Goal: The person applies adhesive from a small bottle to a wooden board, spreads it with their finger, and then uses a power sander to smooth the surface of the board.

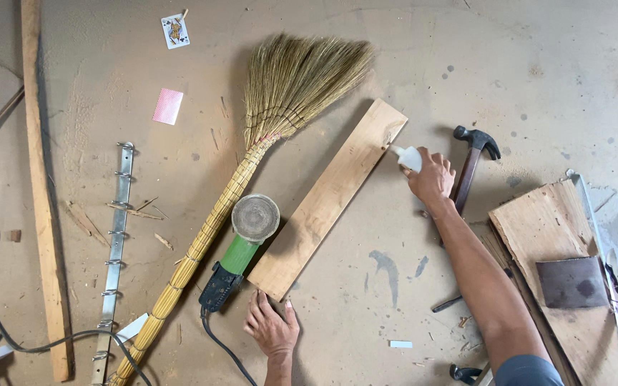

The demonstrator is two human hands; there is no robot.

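Observation:
A long light wooden board [330,196] lies diagonally on the dusty floor. My left hand [272,327] rests flat on the floor at the board's near end, fingers spread, touching its corner. My right hand [430,179] grips a small white squeeze bottle [407,156], its nozzle pointing at the board's right edge near the far end. A green angle grinder [241,250] with a round disc lies just left of the board, beside my left hand.
A straw broom [252,154] lies diagonally left of the grinder. A claw hammer [470,168] sits just right of my right hand. Plywood pieces [552,229] lie at the right. A metal hook rail [114,250], a long wooden strip [41,193] and two playing cards [173,32] lie to the left.

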